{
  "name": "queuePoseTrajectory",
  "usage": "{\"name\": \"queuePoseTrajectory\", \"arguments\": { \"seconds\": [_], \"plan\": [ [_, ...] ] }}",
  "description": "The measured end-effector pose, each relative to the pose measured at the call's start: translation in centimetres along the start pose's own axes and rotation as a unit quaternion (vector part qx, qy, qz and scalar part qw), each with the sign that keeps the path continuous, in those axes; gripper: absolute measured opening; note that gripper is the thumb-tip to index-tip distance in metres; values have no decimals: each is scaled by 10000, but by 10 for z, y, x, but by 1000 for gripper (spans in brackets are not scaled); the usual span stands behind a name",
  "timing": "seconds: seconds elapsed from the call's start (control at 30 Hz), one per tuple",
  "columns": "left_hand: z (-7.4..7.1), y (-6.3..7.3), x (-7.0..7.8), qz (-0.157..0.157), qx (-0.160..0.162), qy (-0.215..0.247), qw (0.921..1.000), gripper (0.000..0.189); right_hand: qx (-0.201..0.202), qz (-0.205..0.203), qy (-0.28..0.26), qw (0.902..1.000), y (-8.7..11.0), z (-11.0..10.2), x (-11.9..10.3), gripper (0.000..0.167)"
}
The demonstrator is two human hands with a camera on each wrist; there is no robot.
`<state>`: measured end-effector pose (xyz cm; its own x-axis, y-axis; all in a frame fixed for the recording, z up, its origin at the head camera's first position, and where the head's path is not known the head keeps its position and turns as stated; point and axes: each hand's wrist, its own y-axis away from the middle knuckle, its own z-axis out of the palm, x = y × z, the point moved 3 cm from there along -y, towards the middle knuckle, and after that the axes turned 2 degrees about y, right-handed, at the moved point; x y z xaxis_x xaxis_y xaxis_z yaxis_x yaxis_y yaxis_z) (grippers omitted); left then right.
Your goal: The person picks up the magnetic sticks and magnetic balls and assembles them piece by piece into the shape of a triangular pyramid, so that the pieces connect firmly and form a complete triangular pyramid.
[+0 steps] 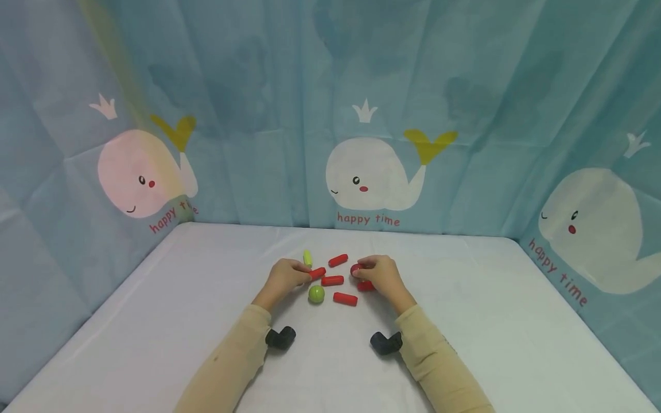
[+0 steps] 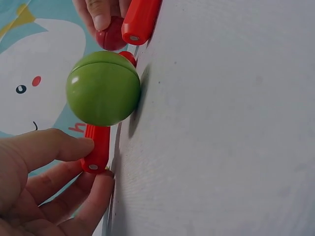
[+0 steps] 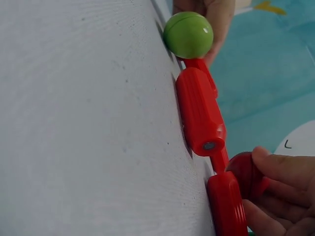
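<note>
hd vw: bright, soft shdws | wrist vws: dimmer, grey | glint on grn ball (image 2: pixel 103 93)

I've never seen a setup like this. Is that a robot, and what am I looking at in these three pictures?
No robot here: these are a person's two bare hands. The wide picture comes from a camera worn on the head, looking forward and down. The other two come from cameras on the left and right wrists, so the scene looks tipped sideways.

On the white table lie a green ball, a small yellow-green rod and several red rods. The left hand pinches one red rod between thumb and fingers; the right hand holds a red ball. Behind hangs a blue curtain printed with whales.
</note>
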<state>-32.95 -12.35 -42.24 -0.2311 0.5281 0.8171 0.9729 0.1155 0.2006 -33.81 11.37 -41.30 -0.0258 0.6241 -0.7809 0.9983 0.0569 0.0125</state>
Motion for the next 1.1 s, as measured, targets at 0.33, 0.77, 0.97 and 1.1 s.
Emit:
{"name": "queuePoseTrajectory", "arguments": {
  "seconds": [0.33, 0.77, 0.97, 1.1],
  "plan": [
    [-3, -1, 3, 55, 87, 114, 9999, 21, -33, 49, -396, 9992, -1, -4, -1, 39],
    [-2, 2, 1, 135, 117, 494, 9986, 20, -76, 221, -811, 9964, 2, -1, 0, 38],
    [-1, 5, 8, 355, 120, 536, 9979, 20, -207, 422, -1362, 9896, 2, -1, -1, 36],
    [0, 6, 13, 536, 80, 584, 9968, 21, -273, 346, -1584, 9864, 1, -2, -2, 37]
  ]
}}
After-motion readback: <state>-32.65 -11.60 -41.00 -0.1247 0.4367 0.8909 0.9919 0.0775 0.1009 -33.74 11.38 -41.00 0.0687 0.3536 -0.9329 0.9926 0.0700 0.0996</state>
